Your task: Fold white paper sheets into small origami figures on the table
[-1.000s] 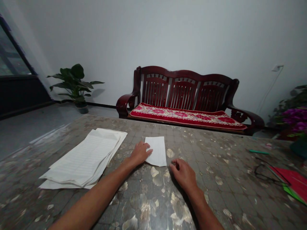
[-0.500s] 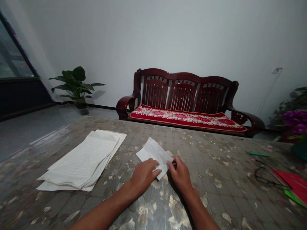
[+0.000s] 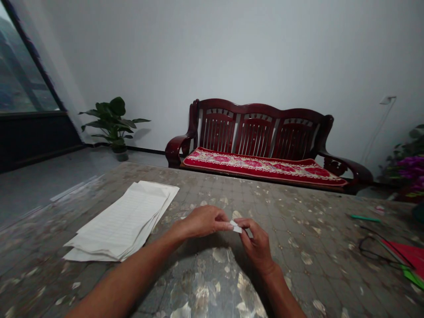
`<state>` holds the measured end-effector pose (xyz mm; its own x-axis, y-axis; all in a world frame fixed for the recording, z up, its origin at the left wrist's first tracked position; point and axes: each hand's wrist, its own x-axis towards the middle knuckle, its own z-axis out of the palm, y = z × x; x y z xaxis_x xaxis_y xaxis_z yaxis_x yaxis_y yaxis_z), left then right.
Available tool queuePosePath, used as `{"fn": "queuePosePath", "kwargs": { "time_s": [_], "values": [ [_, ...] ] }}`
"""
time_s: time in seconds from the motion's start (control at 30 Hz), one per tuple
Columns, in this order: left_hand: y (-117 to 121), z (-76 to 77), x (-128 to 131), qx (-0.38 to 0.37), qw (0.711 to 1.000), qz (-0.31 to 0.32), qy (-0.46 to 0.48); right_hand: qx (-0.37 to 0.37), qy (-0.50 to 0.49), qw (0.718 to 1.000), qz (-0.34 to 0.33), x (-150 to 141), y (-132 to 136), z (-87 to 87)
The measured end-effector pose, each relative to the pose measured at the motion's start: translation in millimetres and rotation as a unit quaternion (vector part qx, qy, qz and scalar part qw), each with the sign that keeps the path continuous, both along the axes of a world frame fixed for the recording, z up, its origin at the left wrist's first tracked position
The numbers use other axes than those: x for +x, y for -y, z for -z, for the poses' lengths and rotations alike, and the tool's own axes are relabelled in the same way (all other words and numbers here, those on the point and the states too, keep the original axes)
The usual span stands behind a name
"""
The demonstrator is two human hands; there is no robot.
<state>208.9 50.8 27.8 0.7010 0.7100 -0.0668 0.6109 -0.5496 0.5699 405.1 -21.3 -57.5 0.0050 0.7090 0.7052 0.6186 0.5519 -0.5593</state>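
bare left hand (image 3: 207, 220) & bare right hand (image 3: 258, 246) meet over the middle of the desk (image 3: 298, 216), a grey-brown surface w/ grid lines & pale floral patches. between their fingertips is a small white piece of paper (image 3: 236, 227), approx. in front of the person, held just above the desk. left grip: thumb & fingers pinching the paper's l. side, back of hand up, forearm slanting in from lower l. right grip: thumb & index pinching its r. side, other fingers curled in. most of the paper is hidden by the fingers, so hard to say how it's folded, if at all. to the l., well apart from the hands, a loose stack of white lined paper sheets (image 3: 127, 221) lies flat, edges uneven. far r. on the desk: a slim teal pen (image 3: 365, 218), then nearer the person a thin black looped frame lying partly over a flat red sheet (image 3: 407, 256), w/ a bright green sheet (image 3: 412, 276) showing under its near edge. behind the desk, a dark red wooden bench (image 3: 255, 132) w/ a red floral seat cover (image 3: 265, 166); l. of that, a leafy green potted plant (image 3: 114, 121) on the floor.
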Motion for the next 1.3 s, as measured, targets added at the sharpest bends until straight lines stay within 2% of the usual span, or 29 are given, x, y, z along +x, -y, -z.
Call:
{"fn": "queuePosePath", "kwargs": {
  "time_s": [0.2, 0.33, 0.5, 0.67, 0.93, 1.17, 1.3],
  "values": [
    [8, 14.3, 10, -0.001, 0.995, -0.062, 0.078, 0.020, -0.010, 0.999, 0.030, -3, -1, 0.2],
    [3, 18.7, 16, -0.023, 0.991, -0.063, 0.117, 0.025, -0.051, 0.998, 0.010, -7, 1, -7.7],
    [6, 21.3, 24, -0.053, 0.980, -0.061, 0.184, -0.040, -0.145, 0.988, 0.039, -12, 3, -22.1],
    [9, 20.5, 28, -0.063, 0.971, -0.046, 0.225, -0.107, -0.229, 0.966, 0.061, -14, 0, -25.4],
    [9, 19.9, 33, -0.055, 0.974, -0.049, 0.215, -0.160, -0.305, 0.937, 0.060, -12, -5, -21.1],
    [9, 20.6, 35, -0.029, 0.981, -0.073, 0.179, -0.153, -0.286, 0.944, 0.059, -9, -5, -19.1],
    [9, 20.3, 35, -0.002, 0.985, -0.066, 0.159, -0.156, -0.288, 0.944, 0.037, -7, -5, -20.2]
  ]
}}
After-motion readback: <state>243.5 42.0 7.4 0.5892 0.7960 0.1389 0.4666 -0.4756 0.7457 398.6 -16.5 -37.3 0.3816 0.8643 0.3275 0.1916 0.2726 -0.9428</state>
